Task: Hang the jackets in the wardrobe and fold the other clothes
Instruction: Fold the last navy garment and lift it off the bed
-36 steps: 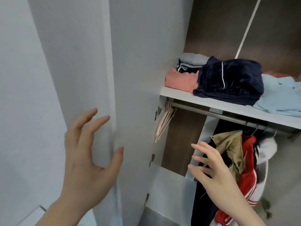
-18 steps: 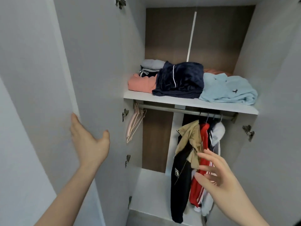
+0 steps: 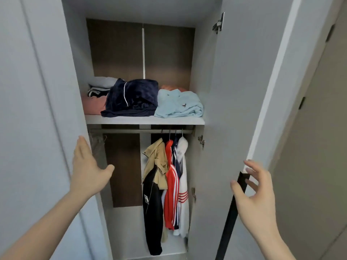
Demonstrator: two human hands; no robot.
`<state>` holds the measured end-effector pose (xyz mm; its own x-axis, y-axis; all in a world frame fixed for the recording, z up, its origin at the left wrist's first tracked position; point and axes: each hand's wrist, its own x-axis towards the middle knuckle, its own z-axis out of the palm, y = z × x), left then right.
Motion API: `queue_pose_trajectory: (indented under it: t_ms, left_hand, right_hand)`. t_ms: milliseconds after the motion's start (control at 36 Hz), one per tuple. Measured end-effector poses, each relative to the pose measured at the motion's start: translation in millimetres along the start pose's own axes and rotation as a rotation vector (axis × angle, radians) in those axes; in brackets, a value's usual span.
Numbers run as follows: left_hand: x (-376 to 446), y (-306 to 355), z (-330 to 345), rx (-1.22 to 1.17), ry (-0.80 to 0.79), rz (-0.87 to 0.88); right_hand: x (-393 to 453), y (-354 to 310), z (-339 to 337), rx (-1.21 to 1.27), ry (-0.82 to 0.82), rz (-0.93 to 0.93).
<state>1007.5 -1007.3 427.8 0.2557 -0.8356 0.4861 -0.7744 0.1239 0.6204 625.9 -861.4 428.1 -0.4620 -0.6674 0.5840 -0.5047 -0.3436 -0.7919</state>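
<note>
While both doors stand open, the wardrobe (image 3: 142,53) shows its whole inside. Four jackets hang on the rail (image 3: 131,131), bunched at its right end: a tan and black jacket (image 3: 155,177), a red jacket (image 3: 171,186) with white stripes, a dark one mostly hidden, and a white jacket (image 3: 183,184) with red stripes nearest the right wall. They press against one another, while the left stretch of the rail is bare except for some pale hangers (image 3: 97,145) at its far left end — open room lies between those and the jackets. Above, the shelf (image 3: 144,120) carries folded clothes side by side: a navy garment (image 3: 131,100) in the middle, a light blue garment (image 3: 178,104) touching its right side, and a pink one (image 3: 93,106) under a small stack at the left. The navy bundle's lower edge reaches the shelf's front edge.

The left hand (image 3: 88,169) rests flat against the inner edge of the left door (image 3: 37,109), its fingers (image 3: 81,147) straight and together, thumb spread — holding nothing. The right hand (image 3: 253,194) is just at the edge of the right door (image 3: 240,91), beside its black handle strip (image 3: 232,212); its fingers (image 3: 251,167) are spread and loosely bent, gripping nothing.
</note>
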Motion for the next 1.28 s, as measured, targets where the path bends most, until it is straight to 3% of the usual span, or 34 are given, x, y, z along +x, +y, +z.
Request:
queue_pose_trajectory:
  t_ms: [111, 222, 361, 528, 750, 972, 1278]
  left_hand:
    - [8.7, 15.4, 15.4, 0.071, -0.215, 0.059]
    - [9.9, 29.6, 25.7, 0.092, -0.338, 0.056]
    - [14.1, 38.5, 31.9, 0.091, -0.382, 0.067]
    - [30.6, 24.4, 31.3, 0.137, -0.407, 0.073]
    - [76.6, -3.6, 39.8, 0.121, -0.425, 0.084]
    - [109.7, -8.8, 57.0, 0.129, -0.496, 0.172]
    - [139.0, -41.7, 65.0, 0.238, -0.593, 0.333]
  right_hand:
    - [26.0, 6.1, -21.0, -0.059, 0.072, 0.040]
    - [47.6, 10.0, -23.0, -0.091, -0.012, 0.169]
    - [56.3, 15.9, 2.0, -0.065, -0.131, 0.291]
    - [39.8, 14.6, 35.3, -0.204, -0.002, 0.259]
    - [16.9, 3.7, 77.7, -0.182, -0.103, 0.281]
    - [8.6, -0.2, 132.2, -0.258, -0.172, 0.152]
    - [20.6, 11.5, 220.3, -0.274, -0.475, -0.041]
